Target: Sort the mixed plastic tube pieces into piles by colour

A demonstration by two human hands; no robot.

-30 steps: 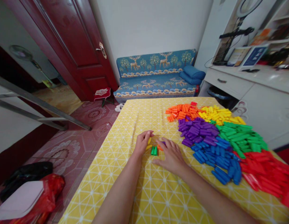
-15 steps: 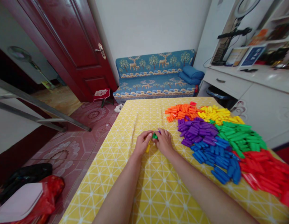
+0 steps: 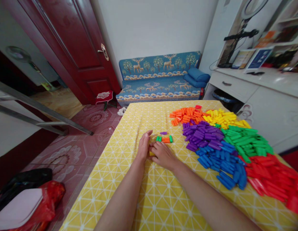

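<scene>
My left hand [image 3: 143,146] rests on its edge on the yellow tablecloth, fingers stretched out and holding nothing. Close beside it, my right hand [image 3: 162,154] has its thumb and bent fingers around a small yellow plastic piece [image 3: 152,153], partly hidden by the fingers. Just beyond the fingertips lie green pieces [image 3: 158,138], with orange pieces [image 3: 166,140] to their right. Another green piece [image 3: 171,139] stands at the right end of this row. A single purple piece [image 3: 163,132] lies a little farther off.
Colour-sorted heaps cover the table's right side: orange [image 3: 187,115], yellow [image 3: 225,118], purple [image 3: 204,134], green [image 3: 247,141], blue [image 3: 223,163] and red [image 3: 274,176]. A patterned sofa [image 3: 158,77] stands beyond the table [image 3: 110,179]. A white desk [image 3: 264,93] is at right.
My right hand has shifted left and nearer, from the green piece to the yellow one. My left hand has straightened its fingers. The small row and the purple piece are now uncovered.
</scene>
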